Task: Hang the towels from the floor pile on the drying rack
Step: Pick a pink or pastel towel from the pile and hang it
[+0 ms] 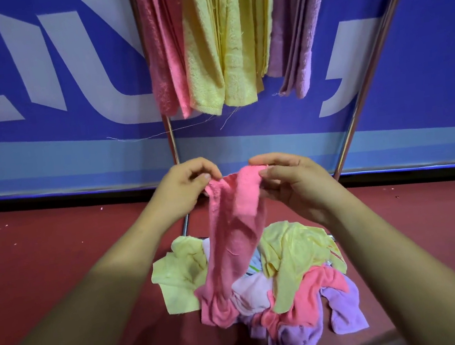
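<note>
Rack [363,75] holds pink, yellow, purple towels. Left hand [182,189], right hand [293,184] pinch pink towel [236,228] above pile [291,285]; many left.

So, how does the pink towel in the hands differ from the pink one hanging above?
The held pink towel is pinched at its top edge by the left hand and right hand; the hanging pink towel hangs on the drying rack, untouched. The held one is twisted, its lower end bunched on the floor pile; the hanging one falls straight, clear of the floor. Both are pink.
</note>
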Available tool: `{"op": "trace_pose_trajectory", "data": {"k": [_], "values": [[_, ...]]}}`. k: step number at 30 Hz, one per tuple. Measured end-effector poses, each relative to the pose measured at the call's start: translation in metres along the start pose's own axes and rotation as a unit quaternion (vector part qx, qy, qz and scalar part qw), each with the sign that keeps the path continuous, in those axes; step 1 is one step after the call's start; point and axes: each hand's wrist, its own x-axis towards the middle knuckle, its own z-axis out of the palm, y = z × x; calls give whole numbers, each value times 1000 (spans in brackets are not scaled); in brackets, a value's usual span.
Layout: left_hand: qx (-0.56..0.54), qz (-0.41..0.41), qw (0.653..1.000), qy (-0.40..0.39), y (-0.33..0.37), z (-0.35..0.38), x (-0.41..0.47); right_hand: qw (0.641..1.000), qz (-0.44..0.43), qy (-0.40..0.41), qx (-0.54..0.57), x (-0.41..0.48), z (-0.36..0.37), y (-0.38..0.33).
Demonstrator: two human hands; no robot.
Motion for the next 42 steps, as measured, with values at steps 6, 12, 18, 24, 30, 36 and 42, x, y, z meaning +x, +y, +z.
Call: {"op": "trace_pose_trajectory", "data": {"k": [6, 12, 18, 24, 30, 36, 42], "values": [[-6, -12, 999, -45, 7, 13, -3, 985, -80, 42, -149, -1, 9, 8], [34, 23, 994, -104, 13, 24, -12, 942, -136, 107, -287, 1, 11, 12], [140, 85, 986, -40, 12, 29, -13, 935, -144, 101, -307, -1, 15, 14], [131, 67, 989, -11, 12, 10, -10, 898, -139, 74, -411, 6, -5, 17], [76, 55, 995, -42, 16, -11, -8, 762, 0, -101, -639, 7, -33, 21], [60, -6, 998, 9, 9, -39, -5, 894, -68, 18, -443, 1, -38, -5], [37, -40, 998, 28, 5, -42, -8, 944, -108, 61, -305, -11, -22, -18]]}}
